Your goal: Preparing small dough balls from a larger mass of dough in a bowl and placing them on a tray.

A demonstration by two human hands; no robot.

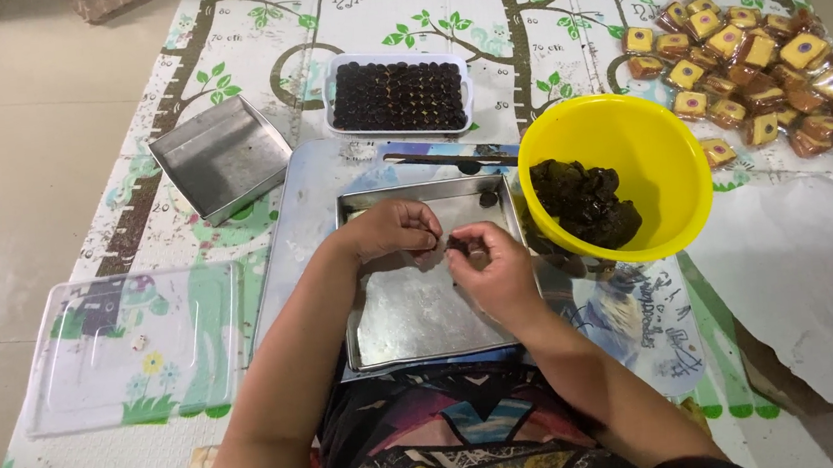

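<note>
A: Where were the hands when you looked?

B: Both were over the far half of the steel tray (424,314), which lay on the play mat (219,40) on the floor, near the mat's near edge. The left hand (391,228) had its grip curled in, fingertips pressed together; I could not tell whether anything sat inside it. The right hand (489,263) had its grip pinching a small dark lump (459,245) between thumb and fingertips, just beside the left hand's fingers.

A: Anything else in the tray?

B: One dark ball (488,199) sat in its far right corner, apart from the hands.

A: And around it?

B: A yellow bowl (650,143) stood just right of the tray, with a heap of dark sticky paste (585,204) inside. Beyond the tray was a white container (398,95) packed with rows of dark balls. An empty square tin (221,159) lay tilted toward the mat's left edge, and a clear plastic lid (135,344) rested near the left near corner. Wrapped sweets (744,75) were piled at the far right corner, and white paper (811,270) covered the right side
</note>
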